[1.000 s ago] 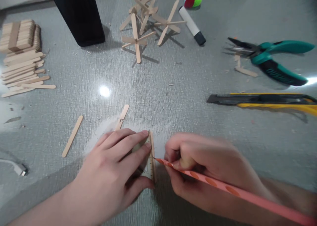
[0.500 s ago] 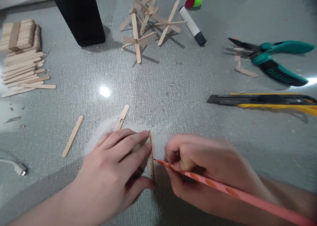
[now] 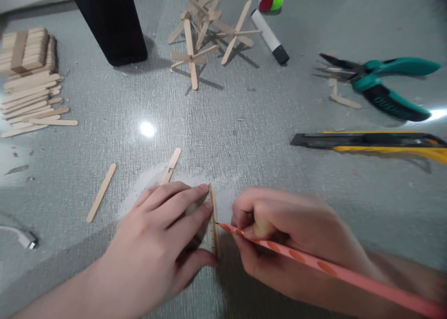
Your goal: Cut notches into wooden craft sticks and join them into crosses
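Observation:
My left hand holds down a clear ruler with fingertips and thumb; most of the ruler is hidden under the palm. Along the ruler's right edge lies a wooden craft stick, seen edge-on. In my right hand, closed in a writing grip, is a pink pencil with orange ovals. Its point touches the craft stick near the middle. Just beyond my left fingers rests a notched craft stick, partly covered by the hand. Another plain craft stick lies to the left.
A bundle of craft sticks and several loose ones lie far left. Behind stand a black phone and star-shaped stick assemblies, beside a white glue tube. Pliers and a yellow utility knife lie right; a cable plug left.
The pencil point has shifted very slightly along the stick. Both hands keep the same grip, and the view has drifted a little.

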`<state>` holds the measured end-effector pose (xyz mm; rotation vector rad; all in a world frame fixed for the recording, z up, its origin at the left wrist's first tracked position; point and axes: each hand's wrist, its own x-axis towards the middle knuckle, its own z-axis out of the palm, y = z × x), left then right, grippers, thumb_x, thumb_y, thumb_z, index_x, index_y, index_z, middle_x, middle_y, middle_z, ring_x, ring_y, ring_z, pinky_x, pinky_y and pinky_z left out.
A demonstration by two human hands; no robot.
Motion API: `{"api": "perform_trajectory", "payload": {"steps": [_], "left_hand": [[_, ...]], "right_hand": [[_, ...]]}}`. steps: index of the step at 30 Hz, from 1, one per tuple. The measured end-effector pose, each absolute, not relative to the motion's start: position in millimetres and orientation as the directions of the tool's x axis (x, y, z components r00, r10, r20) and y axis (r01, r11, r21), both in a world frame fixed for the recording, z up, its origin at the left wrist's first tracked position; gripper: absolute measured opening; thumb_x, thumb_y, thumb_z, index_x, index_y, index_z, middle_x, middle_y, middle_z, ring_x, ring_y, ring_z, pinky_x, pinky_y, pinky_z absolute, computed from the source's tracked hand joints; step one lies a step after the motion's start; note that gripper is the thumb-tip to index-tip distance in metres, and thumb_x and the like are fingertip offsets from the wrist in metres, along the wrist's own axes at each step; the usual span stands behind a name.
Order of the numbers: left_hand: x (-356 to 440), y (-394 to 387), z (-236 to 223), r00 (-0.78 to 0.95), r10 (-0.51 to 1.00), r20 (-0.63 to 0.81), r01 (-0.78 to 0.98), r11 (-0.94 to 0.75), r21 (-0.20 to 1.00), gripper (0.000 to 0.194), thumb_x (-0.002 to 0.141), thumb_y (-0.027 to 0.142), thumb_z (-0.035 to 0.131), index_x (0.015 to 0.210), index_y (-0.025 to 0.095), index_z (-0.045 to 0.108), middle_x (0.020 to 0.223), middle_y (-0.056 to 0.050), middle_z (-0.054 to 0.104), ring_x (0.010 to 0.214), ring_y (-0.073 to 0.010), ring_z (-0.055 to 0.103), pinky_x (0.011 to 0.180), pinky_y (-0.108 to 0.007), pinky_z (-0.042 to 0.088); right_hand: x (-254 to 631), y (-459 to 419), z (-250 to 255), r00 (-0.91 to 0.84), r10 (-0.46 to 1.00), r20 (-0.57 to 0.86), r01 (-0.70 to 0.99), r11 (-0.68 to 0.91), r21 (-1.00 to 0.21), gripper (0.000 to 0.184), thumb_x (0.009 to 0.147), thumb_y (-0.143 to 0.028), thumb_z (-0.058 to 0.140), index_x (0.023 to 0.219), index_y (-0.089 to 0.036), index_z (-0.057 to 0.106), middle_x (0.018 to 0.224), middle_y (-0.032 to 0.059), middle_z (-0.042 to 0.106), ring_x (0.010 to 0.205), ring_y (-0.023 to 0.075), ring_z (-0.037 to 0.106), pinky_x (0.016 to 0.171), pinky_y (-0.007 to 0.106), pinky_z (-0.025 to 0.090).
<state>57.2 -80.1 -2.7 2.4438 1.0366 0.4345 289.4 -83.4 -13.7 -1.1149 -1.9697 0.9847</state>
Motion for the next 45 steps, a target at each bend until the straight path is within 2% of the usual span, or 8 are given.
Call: {"api": "perform_trajectory", "payload": {"steps": [5,19,37,45], "left_hand": [[56.9,-80.0,-2.6,0.668,0.735,0.112,0.596,-0.619,0.511,0.044,0.091,0.039,0.076,0.127,0.015,0.068,0.141,-0.006,0.066,0.123,-0.0284,0.060,0.104,-0.047,0.052],[55.8,-79.9,-2.9,0.677,0.726,0.121,0.588,-0.632,0.504,0.045,0.091,0.040,0.076,0.128,0.015,0.068,0.140,-0.008,0.067,0.122,-0.0310,0.061,0.104,-0.051,0.052],[56.8,-79.2,-2.2,0.675,0.730,0.109,0.597,-0.626,0.501,0.046,0.090,0.040,0.078,0.127,0.015,0.068,0.140,-0.007,0.067,0.123,-0.0291,0.060,0.106,-0.049,0.050],[56.2,-78.7,-4.3,0.683,0.719,0.133,0.587,-0.647,0.486,0.049,0.091,0.046,0.076,0.128,0.015,0.066,0.139,-0.009,0.067,0.122,-0.0298,0.060,0.105,-0.050,0.050]], "right_hand": [[290.5,-83.2,-14.7,-0.449,0.875,0.182,0.384,0.373,-0.845,0.027,0.083,-0.009,0.059,0.073,-0.022,0.037,0.069,-0.0062,0.060,0.054,0.0025,0.047,0.050,0.013,0.037],[288.8,-86.9,-15.1,-0.392,0.899,0.196,0.417,0.363,-0.833,0.027,0.083,-0.008,0.059,0.075,-0.022,0.037,0.071,-0.0063,0.059,0.055,0.0025,0.048,0.052,0.014,0.037],[289.4,-88.1,-12.7,-0.419,0.898,0.137,0.466,0.342,-0.816,0.028,0.083,-0.007,0.055,0.070,-0.022,0.035,0.068,-0.0057,0.058,0.054,0.0041,0.046,0.051,0.018,0.036],[292.4,-87.0,-12.6,-0.411,0.895,0.175,0.440,0.362,-0.822,0.027,0.085,-0.009,0.057,0.072,-0.021,0.037,0.069,-0.0061,0.059,0.054,0.0022,0.046,0.051,0.014,0.036]]}}
